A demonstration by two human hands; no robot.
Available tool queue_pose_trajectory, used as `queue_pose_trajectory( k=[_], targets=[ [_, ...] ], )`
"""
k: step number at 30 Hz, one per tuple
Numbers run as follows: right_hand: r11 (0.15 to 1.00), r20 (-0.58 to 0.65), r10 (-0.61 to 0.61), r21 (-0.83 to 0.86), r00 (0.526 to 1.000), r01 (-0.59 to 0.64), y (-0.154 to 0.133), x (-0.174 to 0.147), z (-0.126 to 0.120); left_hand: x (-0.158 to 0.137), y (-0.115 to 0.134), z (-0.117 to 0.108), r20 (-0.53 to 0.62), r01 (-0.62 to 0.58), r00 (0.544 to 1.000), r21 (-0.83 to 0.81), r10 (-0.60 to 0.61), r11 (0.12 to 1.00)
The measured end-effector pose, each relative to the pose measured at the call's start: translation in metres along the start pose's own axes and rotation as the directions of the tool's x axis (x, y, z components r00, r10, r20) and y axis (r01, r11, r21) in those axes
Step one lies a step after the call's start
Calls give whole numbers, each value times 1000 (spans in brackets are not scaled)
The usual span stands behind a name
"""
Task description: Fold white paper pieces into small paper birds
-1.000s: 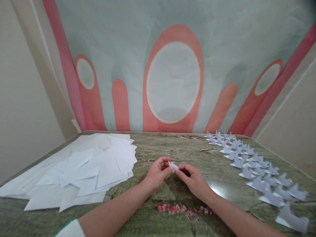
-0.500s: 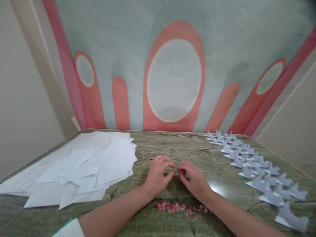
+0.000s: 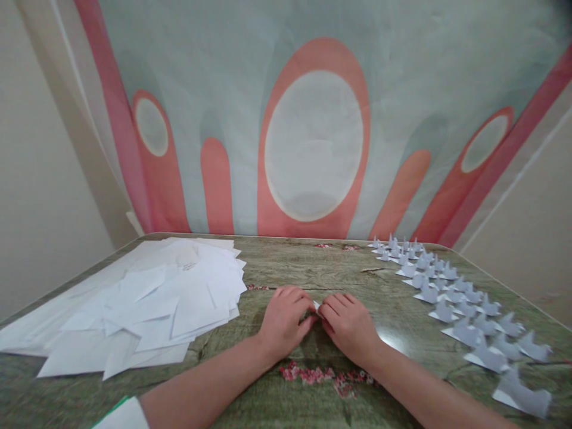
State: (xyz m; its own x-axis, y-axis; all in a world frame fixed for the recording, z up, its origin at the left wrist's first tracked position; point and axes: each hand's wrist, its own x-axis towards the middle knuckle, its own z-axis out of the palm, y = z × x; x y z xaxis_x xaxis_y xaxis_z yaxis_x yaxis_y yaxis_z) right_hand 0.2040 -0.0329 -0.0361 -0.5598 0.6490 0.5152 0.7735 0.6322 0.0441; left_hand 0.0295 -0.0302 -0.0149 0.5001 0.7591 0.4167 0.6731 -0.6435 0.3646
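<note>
Just above the middle of the wood-patterned table (image 3: 308,268), my left hand (image 3: 286,320) and my right hand (image 3: 351,325) meet at their fingertips. Between them a small folded piece of white paper (image 3: 317,306) shows only as a tip; the rest is hidden by my fingers. The left thumb and fingers pinch it from the left. My right fingers are curled over it from the other side.
A wide pile of loose white paper sheets (image 3: 147,304) covers the table's left side. Along the right edge stand rows of several folded white paper figures (image 3: 485,351). Behind the table hangs a printed backdrop (image 3: 241,71) with pink arches.
My right hand has turned, with its fingers now curled further over the paper. The white tip of the paper now shows between my hands. The camera view has shifted slightly.
</note>
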Motion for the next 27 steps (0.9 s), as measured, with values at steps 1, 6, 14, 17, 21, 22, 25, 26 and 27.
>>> queue_pose_trajectory(
  k=[1, 6, 14, 17, 21, 22, 25, 26, 27],
  targets=[
    [1000, 8, -16, -27, 1000, 16, -1, 0, 0, 0, 0, 0, 26, -13, 1000, 14, 13, 1000],
    [1000, 45, -17, -4, 999, 17, -2, -1, 5, -1, -2, 2, 114, -54, 992, 28, 51, 998],
    [924, 162, 79, 358, 984, -133, 10, 2, -3, 0, -4, 3, 126, -24, 992, -35, 29, 999],
    [869, 209, 51, 472, 976, -147, 18, 4, -6, 1, -5, 6, 88, -4, 996, -80, 11, 997],
    [806, 230, 74, 559, 970, -194, 26, 5, 1, 2, -9, 10, 48, 57, 997, -100, -53, 993],
    [793, 228, 83, 574, 970, -203, 27, 5, 3, 2, -10, 11, 44, 70, 997, -98, -66, 993],
    [754, 202, 88, 627, 975, -198, 27, 5, 7, 2, -10, 14, 27, 104, 994, -91, -102, 990],
    [742, 192, 85, 643, 978, -191, 27, 5, 8, 2, -10, 14, 19, 116, 993, -86, -114, 990],
    [732, 185, 82, 656, 979, -185, 27, 6, 8, 2, -9, 15, 13, 126, 992, -80, -125, 989]
  ],
)
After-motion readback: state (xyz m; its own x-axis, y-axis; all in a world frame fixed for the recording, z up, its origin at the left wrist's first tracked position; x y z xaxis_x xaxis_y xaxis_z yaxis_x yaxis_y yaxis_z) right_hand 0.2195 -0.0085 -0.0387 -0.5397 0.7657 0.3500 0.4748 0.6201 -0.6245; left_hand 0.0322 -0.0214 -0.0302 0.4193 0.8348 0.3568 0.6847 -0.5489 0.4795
